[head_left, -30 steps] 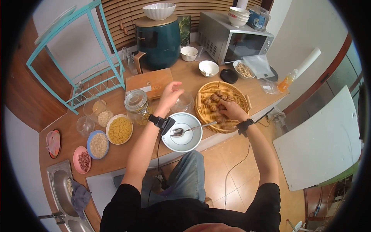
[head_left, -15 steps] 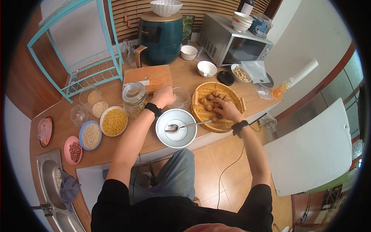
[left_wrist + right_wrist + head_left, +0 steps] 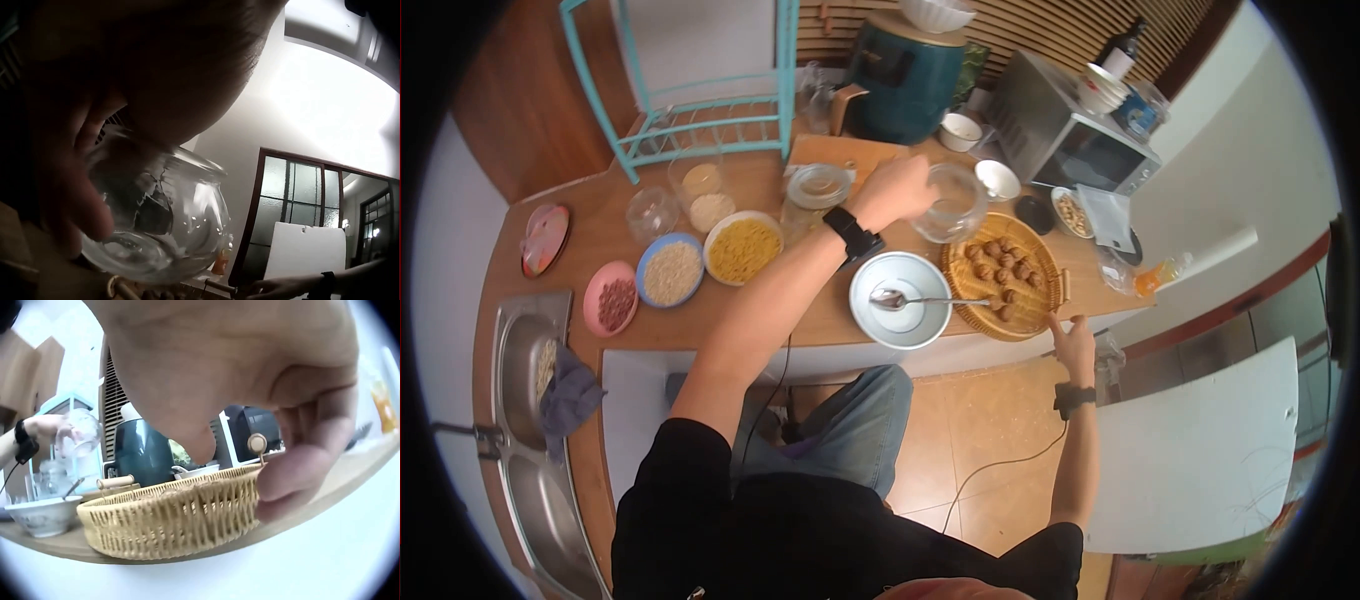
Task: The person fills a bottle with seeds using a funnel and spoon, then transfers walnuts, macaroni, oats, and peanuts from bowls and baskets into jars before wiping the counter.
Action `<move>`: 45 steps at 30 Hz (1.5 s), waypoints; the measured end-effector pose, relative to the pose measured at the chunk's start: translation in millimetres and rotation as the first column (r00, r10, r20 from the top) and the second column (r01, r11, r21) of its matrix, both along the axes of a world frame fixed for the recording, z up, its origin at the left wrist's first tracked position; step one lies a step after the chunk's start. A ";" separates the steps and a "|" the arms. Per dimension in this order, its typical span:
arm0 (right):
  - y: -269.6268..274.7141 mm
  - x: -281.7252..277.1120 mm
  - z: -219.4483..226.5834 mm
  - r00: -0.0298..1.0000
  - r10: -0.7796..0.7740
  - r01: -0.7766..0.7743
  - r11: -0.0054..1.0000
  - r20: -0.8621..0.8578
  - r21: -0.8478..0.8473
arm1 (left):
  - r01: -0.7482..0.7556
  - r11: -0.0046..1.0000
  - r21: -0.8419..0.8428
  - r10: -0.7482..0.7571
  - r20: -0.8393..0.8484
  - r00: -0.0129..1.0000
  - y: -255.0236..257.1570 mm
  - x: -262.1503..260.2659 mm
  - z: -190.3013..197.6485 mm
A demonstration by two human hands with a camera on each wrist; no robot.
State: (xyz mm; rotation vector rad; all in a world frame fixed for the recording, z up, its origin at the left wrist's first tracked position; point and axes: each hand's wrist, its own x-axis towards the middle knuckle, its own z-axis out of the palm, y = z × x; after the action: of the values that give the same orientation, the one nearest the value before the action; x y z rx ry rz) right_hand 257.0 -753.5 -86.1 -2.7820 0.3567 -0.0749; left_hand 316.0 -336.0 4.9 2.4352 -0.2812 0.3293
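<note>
In the head view my left hand (image 3: 897, 190) grips a round clear glass jar (image 3: 953, 205) by its rim, raised over the counter. The left wrist view shows my fingers (image 3: 94, 215) along the outside of the jar's tilted glass. A round wicker basket (image 3: 169, 528) holds several brown walnuts (image 3: 1000, 260). My right hand (image 3: 1078, 345) is at the basket's right edge, near a wooden handle, its fingers spread and the fingertips right at the wicker. A white bowl (image 3: 870, 322) with a metal spoon (image 3: 890, 298) lying across it stands left of the basket.
Along the counter's left stand a lidded glass jar (image 3: 815, 195), a bowl of yellow pasta (image 3: 743, 250), a blue bowl of oats (image 3: 672, 272) and a pink bowl of beans (image 3: 613, 303). Behind are a green appliance (image 3: 905, 85) and a microwave (image 3: 1070, 125). A cable (image 3: 990, 468) hangs at right.
My left hand has taken hold of the glass jar and lifted it off the counter. My right hand has left the walnuts for the basket's right edge. The head view has shifted.
</note>
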 end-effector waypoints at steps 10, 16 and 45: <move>-22.4 34.6 -86.4 0.992 -0.037 0.129 0.349 -0.124 0.928 | -0.053 0.987 -0.149 0.044 -0.065 0.997 96.1 -161.2 4.3; -22.8 40.3 -34.7 0.994 -0.028 -0.082 0.424 0.104 0.902 | -0.210 0.966 -0.150 0.165 -0.266 0.950 133.6 -210.7 -47.7; 105.6 -48.4 131.5 0.963 0.022 -0.266 0.218 0.267 0.939 | -0.312 0.825 -0.471 0.391 0.078 0.917 139.6 -248.9 -88.6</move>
State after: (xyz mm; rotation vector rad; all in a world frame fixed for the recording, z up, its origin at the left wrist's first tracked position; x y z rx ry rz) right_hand 208.6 -647.9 45.4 -1.4490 0.0132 -0.0514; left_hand 67.1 -196.3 -83.7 1.9841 0.1709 0.6912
